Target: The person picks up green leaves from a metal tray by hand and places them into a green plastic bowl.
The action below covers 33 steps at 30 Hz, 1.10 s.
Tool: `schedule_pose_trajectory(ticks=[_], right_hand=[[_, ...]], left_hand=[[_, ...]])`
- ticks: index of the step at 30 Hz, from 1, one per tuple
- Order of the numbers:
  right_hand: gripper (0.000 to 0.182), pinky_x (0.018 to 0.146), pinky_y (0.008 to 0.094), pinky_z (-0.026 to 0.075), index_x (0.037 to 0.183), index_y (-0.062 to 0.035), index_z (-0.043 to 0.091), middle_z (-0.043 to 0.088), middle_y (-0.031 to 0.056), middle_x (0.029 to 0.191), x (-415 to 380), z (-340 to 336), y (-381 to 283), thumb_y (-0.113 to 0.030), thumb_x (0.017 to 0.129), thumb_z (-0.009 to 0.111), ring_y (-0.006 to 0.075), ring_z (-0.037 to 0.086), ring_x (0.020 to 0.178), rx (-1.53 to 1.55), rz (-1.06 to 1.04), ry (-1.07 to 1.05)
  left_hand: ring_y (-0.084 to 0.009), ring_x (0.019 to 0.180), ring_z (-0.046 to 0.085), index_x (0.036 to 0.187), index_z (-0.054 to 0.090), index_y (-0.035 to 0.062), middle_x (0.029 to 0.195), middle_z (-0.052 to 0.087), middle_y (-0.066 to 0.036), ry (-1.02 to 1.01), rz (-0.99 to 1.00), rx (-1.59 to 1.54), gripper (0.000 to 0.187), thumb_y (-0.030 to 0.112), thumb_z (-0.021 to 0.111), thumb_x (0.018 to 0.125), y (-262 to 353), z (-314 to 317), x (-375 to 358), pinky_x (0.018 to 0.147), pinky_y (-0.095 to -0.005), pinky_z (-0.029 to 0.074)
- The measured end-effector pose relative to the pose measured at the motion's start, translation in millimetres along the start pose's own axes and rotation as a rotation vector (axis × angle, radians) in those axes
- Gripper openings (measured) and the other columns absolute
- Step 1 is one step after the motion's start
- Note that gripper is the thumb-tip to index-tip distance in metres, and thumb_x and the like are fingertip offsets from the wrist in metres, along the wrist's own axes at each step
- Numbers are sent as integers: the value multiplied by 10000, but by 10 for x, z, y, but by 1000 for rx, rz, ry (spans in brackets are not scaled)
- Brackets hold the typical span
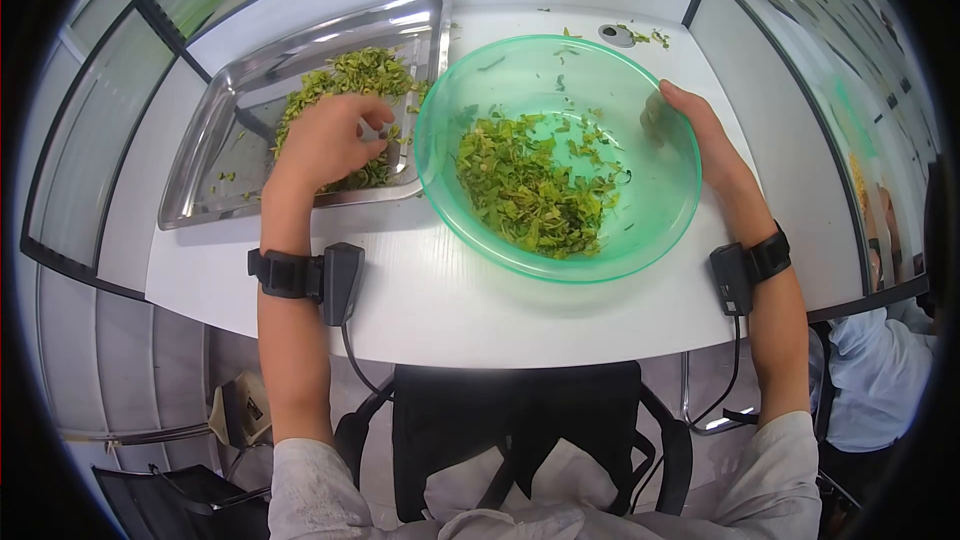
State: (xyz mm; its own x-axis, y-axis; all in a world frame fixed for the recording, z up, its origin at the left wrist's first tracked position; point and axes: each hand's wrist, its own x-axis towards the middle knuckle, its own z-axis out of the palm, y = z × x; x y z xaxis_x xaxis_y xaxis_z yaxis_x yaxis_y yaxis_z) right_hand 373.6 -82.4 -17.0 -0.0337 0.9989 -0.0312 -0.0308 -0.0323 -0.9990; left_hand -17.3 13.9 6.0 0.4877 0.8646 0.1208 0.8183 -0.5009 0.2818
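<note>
My left hand is over the steel tray, above a heap of chopped green leaves. Its thumb and forefinger are apart, with nothing visible between them; the other fingers are partly hidden. My right hand grips the right rim of a translucent green plastic bowl, thumb near the rim and fingers showing dimly through the wall. The bowl is tilted, its opening turned toward me. More chopped greens lie in it, mostly on the left and lower side.
Loose leaf bits lie on the white table near a round cable hole. Glass-topped partitions enclose the table. Cables hang from black devices strapped to both wrists. A person's blue sleeve shows at lower right.
</note>
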Motion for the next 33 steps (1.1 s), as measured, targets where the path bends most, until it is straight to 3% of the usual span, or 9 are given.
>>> schedule_pose_trajectory(ticks=[5, 8, 15, 17, 33], right_hand=[[353, 621, 244, 442, 841, -52, 592, 566, 2, 757, -2, -3, 3, -389, 927, 534, 86, 525, 668, 6, 10, -6], [358, 623, 244, 441, 842, -52, 592, 565, 1, 757, 0, 2, 4, -397, 923, 538, 86, 524, 670, -3, 11, 10], [359, 625, 241, 438, 854, -54, 592, 563, -4, 760, -1, -5, 2, -402, 923, 537, 81, 521, 672, -20, 11, 1], [359, 624, 241, 438, 853, -54, 592, 562, -5, 758, 4, -1, 8, -401, 924, 536, 80, 520, 671, -17, 7, 6], [353, 612, 248, 435, 834, -53, 588, 551, -3, 733, 6, 14, 13, -387, 931, 526, 89, 517, 651, 8, 27, 39]], left_hand=[[-215, 783, 590, 978, 664, 59, 934, 661, -72, -18, 80, -32, 256, 53, 680, 722, -60, 52, 33, 722, -331, 502], [-244, 850, 637, 975, 685, 117, 947, 670, -76, -11, 103, -19, 255, 99, 670, 721, -66, 70, 43, 744, -361, 511], [-234, 808, 642, 948, 682, 118, 877, 675, -52, -11, 76, -26, 241, 76, 638, 714, -18, 85, 48, 711, -359, 513], [-207, 716, 590, 961, 669, 69, 829, 657, -57, 11, 71, -41, 242, 64, 655, 720, -8, 105, 47, 675, -329, 497], [-185, 650, 605, 881, 658, 80, 753, 671, -42, 53, 22, 13, 178, 119, 683, 710, 38, 123, 60, 625, -322, 492]])
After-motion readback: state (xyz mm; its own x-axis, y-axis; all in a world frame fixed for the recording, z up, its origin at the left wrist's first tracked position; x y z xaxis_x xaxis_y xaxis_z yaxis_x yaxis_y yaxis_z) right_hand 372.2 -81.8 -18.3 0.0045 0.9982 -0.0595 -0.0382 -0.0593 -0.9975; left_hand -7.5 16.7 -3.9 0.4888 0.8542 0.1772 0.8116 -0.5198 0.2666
